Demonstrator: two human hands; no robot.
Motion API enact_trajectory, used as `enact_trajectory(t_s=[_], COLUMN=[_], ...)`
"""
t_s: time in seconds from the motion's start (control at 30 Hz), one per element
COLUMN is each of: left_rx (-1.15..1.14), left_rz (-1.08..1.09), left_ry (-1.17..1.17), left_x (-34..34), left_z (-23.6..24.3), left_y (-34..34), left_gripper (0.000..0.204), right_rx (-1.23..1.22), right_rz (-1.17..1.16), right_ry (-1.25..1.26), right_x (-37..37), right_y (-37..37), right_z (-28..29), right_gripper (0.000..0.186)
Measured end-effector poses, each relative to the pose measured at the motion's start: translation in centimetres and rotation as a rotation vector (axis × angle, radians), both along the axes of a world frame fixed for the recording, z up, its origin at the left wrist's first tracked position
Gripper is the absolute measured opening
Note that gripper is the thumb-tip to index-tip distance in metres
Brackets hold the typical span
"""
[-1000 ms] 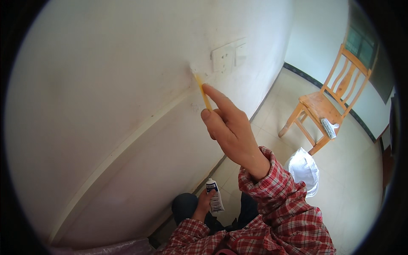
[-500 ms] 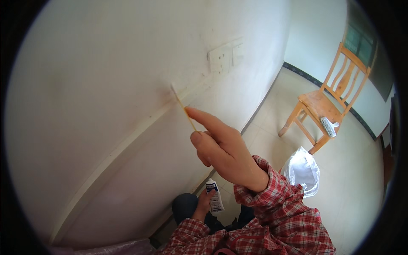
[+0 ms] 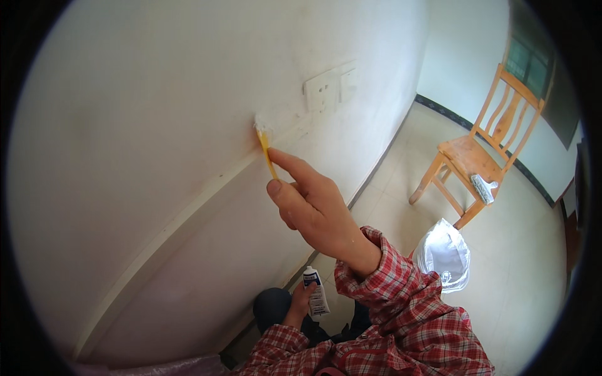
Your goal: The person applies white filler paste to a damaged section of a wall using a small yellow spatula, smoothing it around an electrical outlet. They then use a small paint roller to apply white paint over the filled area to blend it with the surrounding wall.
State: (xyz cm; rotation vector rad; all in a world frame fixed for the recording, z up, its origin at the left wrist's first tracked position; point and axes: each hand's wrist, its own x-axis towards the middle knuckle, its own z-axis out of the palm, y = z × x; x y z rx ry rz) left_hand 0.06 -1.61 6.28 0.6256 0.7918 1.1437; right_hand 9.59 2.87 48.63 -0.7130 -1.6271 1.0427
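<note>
A thin yellow scraper [image 3: 265, 150] is pinched between the thumb and fingers of my right hand [image 3: 323, 210]. White paste [image 3: 263, 123] lies at its far end, which touches or nearly touches the white wall [image 3: 157, 94]. That spot is just above a narrow raised ledge [image 3: 188, 203] that runs along the wall. Low down, my left hand [image 3: 301, 299] is wrapped round a white and blue tube [image 3: 316, 290], its cap end pointing up, beside my knee.
A socket plate [image 3: 321, 91] and a smaller switch plate [image 3: 348, 85] sit on the wall right of the paste. A wooden chair [image 3: 467, 153] at the right carries a wide silvery scraper [image 3: 484, 188]. Near it on the tiled floor stands a bin lined with a white bag [image 3: 444, 257].
My right hand has moved slightly left and up and turned the yellow scraper from edge-on to show its flat blade. White paste now shows against the wall. My left hand stays put.
</note>
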Motion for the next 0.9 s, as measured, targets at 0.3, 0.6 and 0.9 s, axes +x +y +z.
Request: enact_trajectory(t_s=[0.3, 0.6, 0.9], left_rx=[-0.035, -0.05, 0.01], left_rz=[-0.009, 0.002, 0.002], left_ry=[0.036, -0.005, 0.03], left_x=[-0.2, 0.0, 0.0], left_z=[0.0, 0.8, 0.4], left_y=[0.0, -0.2, 0.0], left_gripper=[0.021, 0.019, 0.022], right_rx=[0.13, 0.136, 0.095], right_rz=[-0.211, -0.236, -0.1], right_ry=[0.056, 0.003, -0.034], right_x=[1.9, 1.0, -0.2], right_y=[0.0, 2.3, 0.4], right_z=[-0.1, 0.3, -0.1], right_gripper=[0.042, 0.044, 0.044])
